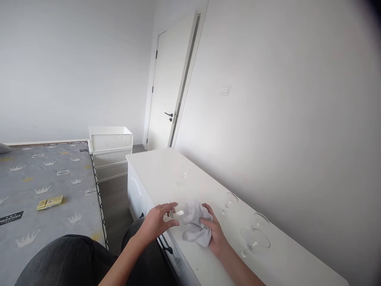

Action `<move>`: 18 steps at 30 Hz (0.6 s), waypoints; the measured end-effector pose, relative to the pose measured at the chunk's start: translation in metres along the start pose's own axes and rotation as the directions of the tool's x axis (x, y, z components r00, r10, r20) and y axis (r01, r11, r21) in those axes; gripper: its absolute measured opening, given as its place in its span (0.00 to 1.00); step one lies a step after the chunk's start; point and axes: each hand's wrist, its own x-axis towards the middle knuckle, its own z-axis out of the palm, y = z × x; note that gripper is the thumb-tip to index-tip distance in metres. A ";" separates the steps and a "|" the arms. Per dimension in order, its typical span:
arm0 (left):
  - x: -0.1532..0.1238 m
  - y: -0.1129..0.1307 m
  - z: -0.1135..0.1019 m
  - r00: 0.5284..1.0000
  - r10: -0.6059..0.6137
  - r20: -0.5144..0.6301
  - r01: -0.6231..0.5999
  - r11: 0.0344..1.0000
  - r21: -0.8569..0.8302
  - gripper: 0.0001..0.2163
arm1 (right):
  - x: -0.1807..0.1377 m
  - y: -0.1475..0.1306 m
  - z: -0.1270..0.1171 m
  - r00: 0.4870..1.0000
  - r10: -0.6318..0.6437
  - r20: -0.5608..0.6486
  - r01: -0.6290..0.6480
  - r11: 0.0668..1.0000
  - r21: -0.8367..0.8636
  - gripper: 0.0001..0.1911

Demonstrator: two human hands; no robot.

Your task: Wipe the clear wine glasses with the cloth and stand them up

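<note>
Between my two hands, over the white cabinet top, is a clear stemmed glass on its side. My left hand grips it near one end with fingers and thumb. A crumpled white cloth is bunched in my right hand, against the other end of the glass. Beyond my hands stands another clear glass. To the right, near the wall, are one more glass and a group of larger glasses, whose clear outlines overlap.
The cabinet runs along a white wall at right. A mattress with crown prints lies at left, bearing a small yellow packet. Stacked white baskets stand behind, near a white door. My knees press close to the cabinet's drawers.
</note>
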 end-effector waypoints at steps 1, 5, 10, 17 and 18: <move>-0.001 0.002 0.000 1.000 0.008 0.020 -0.009 0.999 0.051 0.24 | 0.000 0.001 0.001 1.000 -0.003 -0.021 0.002 1.000 -0.016 0.31; -0.003 0.008 -0.001 0.997 0.043 0.071 -0.055 0.980 0.189 0.24 | -0.001 0.002 0.009 0.996 -0.071 -0.059 0.068 0.997 -0.040 0.27; -0.004 0.006 0.001 0.991 0.088 0.103 -0.114 0.953 0.279 0.26 | 0.003 -0.001 0.007 0.985 -0.119 -0.128 0.108 0.991 -0.083 0.30; -0.004 0.007 0.012 0.996 0.067 0.061 -0.084 0.933 0.349 0.25 | 0.000 0.008 0.010 0.865 -0.465 -0.188 0.345 0.825 -0.448 0.31; -0.004 0.007 0.015 0.997 0.062 0.033 -0.070 0.932 0.355 0.25 | -0.001 0.012 0.010 0.857 -0.496 -0.138 0.362 0.771 -0.523 0.28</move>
